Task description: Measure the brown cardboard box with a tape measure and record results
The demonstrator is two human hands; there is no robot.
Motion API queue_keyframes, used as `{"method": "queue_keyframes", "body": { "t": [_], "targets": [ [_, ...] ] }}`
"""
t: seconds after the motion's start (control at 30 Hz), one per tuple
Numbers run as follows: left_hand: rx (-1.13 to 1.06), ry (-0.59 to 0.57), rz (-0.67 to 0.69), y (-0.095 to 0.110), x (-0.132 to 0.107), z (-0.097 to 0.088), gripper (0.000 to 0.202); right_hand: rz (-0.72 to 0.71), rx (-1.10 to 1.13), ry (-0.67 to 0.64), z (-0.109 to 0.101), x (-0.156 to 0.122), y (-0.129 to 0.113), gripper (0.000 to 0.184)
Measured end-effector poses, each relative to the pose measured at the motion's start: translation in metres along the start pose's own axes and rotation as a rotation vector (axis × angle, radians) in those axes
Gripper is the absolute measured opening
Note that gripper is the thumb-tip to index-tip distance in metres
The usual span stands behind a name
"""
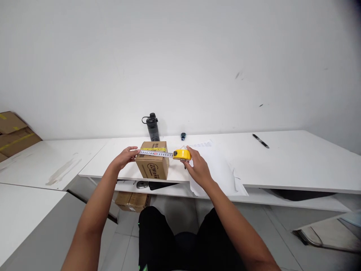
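Observation:
A small cardboard box [152, 165] stands near the front edge of a white table [282, 162]. A measuring tape blade [156, 153] is stretched across the box's top front edge. My left hand [126, 157] pinches the free end of the blade at the box's left corner. My right hand [196, 166] grips the yellow tape measure case [182, 154] just right of the box.
A dark water bottle [152, 127] stands behind the box by the wall, with a small blue object [183, 136] to its right. White paper sheets [222, 169] hang over the table edge. A black pen [261, 141] lies far right. Cardboard boxes [12, 133] stack at left; another box [132, 200] sits under the table.

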State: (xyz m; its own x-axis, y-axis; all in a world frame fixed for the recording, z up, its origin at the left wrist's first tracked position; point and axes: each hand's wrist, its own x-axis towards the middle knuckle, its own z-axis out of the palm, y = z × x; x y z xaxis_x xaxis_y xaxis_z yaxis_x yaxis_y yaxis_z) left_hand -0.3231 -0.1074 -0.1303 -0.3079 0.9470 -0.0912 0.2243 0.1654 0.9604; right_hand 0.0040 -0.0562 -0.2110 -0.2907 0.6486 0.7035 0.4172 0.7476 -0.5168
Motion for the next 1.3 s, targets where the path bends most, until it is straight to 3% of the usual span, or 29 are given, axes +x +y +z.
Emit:
{"method": "queue_keyframes", "body": {
  "t": [0.13,0.23,0.33,0.4,0.47,0.57,0.67,0.77,0.87,0.97,1.03,1.1,1.2,1.3],
  "targets": [
    [0.041,-0.046,0.027,0.018,-0.037,-0.001,0.066,0.133,0.149,0.06,-0.01,-0.038,-0.013,0.057],
    [0.002,-0.016,0.133,0.013,-0.083,0.027,0.057,0.295,0.367,0.088,-0.008,-0.083,-0.028,0.054],
    [-0.034,-0.03,0.163,-0.015,-0.123,0.077,0.051,0.397,0.549,0.103,0.004,-0.123,-0.041,0.052],
    [-0.047,-0.077,0.164,-0.042,-0.137,0.11,0.048,0.431,0.607,0.095,0.012,-0.139,-0.047,0.052],
    [-0.039,-0.144,0.137,-0.066,-0.141,0.136,0.047,0.45,0.638,0.082,0.019,-0.147,-0.049,0.052],
    [-0.025,-0.244,0.145,-0.092,-0.139,0.156,0.057,0.474,0.712,0.067,0.023,-0.147,-0.051,0.053],
    [0.017,-0.282,0.243,-0.102,-0.134,0.166,0.07,0.478,0.777,0.043,0.018,-0.142,-0.05,0.055],
    [0.036,-0.221,0.293,-0.102,-0.127,0.176,0.074,0.334,0.648,-0.026,0.004,-0.128,-0.038,0.055],
    [-0.017,-0.182,0.259,-0.096,-0.112,0.184,0.071,0.113,0.481,-0.143,-0.017,-0.095,-0.008,0.046],
    [-0.008,-0.237,0.287,-0.087,-0.087,0.192,0.069,0.132,0.171,-0.179,-0.026,-0.044,0.039,0.043],
    [0.059,-0.317,0.365,-0.081,-0.067,0.202,0.061,0.22,-0.204,-0.313,-0.02,-0.01,0.07,0.042],
    [0.12,-0.409,0.398,-0.077,-0.049,0.213,0.053,0.228,-0.507,-0.58,-0.007,0.018,0.095,0.05],
    [0.195,-0.488,0.401,-0.075,-0.031,0.227,0.046,0.155,-0.535,-0.695,0.012,0.039,0.112,0.043],
    [0.332,-0.477,0.453,-0.08,-0.024,0.226,0.038,0.096,-0.5,-0.667,0.018,0.039,0.113,0.034]
  ]
}}
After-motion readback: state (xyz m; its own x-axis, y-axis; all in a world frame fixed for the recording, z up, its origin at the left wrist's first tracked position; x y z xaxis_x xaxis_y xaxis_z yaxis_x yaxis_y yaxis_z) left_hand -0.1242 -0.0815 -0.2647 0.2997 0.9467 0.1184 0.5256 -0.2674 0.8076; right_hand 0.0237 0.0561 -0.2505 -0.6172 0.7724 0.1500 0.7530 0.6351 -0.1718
